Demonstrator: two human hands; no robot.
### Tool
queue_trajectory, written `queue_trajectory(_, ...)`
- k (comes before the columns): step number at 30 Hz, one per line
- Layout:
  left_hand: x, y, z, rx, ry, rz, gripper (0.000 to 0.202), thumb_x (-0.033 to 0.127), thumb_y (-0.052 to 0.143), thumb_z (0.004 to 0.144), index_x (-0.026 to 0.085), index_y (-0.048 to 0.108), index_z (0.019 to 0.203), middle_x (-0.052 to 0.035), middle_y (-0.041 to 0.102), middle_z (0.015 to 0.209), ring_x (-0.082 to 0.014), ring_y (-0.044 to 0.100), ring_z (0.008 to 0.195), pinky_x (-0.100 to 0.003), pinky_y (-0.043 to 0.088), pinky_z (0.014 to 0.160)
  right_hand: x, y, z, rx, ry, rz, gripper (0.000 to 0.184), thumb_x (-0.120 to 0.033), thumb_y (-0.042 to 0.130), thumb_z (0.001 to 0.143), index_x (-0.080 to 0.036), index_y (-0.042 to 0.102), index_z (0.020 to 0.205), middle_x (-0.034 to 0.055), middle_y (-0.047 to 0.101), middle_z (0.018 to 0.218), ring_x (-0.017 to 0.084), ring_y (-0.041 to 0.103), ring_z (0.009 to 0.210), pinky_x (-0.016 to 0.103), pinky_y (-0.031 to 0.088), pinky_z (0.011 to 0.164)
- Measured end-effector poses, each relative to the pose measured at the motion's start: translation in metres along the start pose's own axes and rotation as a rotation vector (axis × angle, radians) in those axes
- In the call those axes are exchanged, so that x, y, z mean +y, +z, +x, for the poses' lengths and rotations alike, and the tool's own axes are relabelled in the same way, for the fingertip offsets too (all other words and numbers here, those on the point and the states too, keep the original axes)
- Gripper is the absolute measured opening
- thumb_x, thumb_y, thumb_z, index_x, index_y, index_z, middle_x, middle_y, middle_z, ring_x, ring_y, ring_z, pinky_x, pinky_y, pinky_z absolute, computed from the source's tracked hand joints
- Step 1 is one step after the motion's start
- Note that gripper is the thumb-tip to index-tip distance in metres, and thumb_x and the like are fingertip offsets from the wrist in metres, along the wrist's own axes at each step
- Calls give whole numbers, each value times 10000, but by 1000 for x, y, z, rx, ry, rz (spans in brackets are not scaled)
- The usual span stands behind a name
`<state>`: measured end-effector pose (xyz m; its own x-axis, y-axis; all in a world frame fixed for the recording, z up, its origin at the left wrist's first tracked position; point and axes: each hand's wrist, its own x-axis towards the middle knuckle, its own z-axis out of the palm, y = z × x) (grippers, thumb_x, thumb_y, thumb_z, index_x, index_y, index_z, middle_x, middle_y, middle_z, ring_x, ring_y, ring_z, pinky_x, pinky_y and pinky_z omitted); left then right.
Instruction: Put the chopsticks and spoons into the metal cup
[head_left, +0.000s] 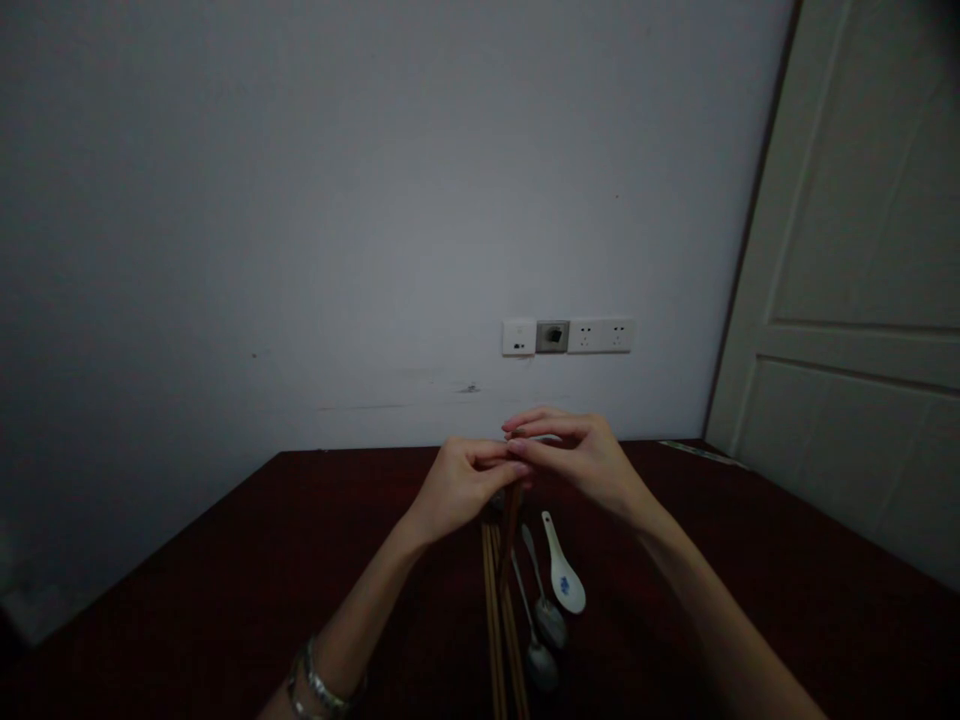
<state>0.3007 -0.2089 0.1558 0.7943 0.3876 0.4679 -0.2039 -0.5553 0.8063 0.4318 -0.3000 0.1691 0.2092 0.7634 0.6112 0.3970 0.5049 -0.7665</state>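
Reddish-brown chopsticks (509,540) hang tilted over the table, their upper ends between my hands. My left hand (465,485) is closed on them, thumb and fingers pinched just below the top. My right hand (574,450) is closed around the top ends, its fingertips meeting those of the left. Beneath lie several light wooden chopsticks (495,620). To their right are a metal spoon (541,665), a second metal spoon (551,622) and a white soup spoon (568,585) with a blue mark. My fingers partly hide the upper ends of the chopsticks.
The dark red table (300,590) runs back to a grey wall (337,200). Wall sockets (600,336) sit above its far edge. A pale panelled door (862,300) stands on the right. A thin flat strip (701,453) lies at the far right corner.
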Motion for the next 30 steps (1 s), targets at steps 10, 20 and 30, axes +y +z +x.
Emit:
queue_trajectory(10, -6, 0, 1, 6, -22, 15, 224, 287, 574, 741, 109, 692, 809, -74, 682, 771, -168, 615, 724, -259, 478, 664, 6, -1, 2, -4, 15, -25, 186, -344, 672, 640, -163, 691, 676, 45, 622, 765, 132, 575, 708, 255, 482, 623)
queue_trajectory(20, -13, 3, 5, 3, -44, -21, 215, 278, 567, 743, 108, 681, 806, -74, 681, 756, -155, 618, 697, -270, 484, 664, 12, -1, 4, -2, 68, -28, 218, -360, 681, 619, -143, 665, 631, 27, 623, 679, 118, 562, 609, 235, 449, 545)
queue_trajectory(30, -21, 8, 10, -29, -99, -127, 239, 277, 577, 744, 90, 660, 866, -100, 682, 810, -169, 627, 750, -311, 483, 727, 19, -2, 6, -1, 184, 42, 267, -396, 680, 594, -136, 623, 608, 11, 597, 593, 104, 539, 480, 231, 436, 449)
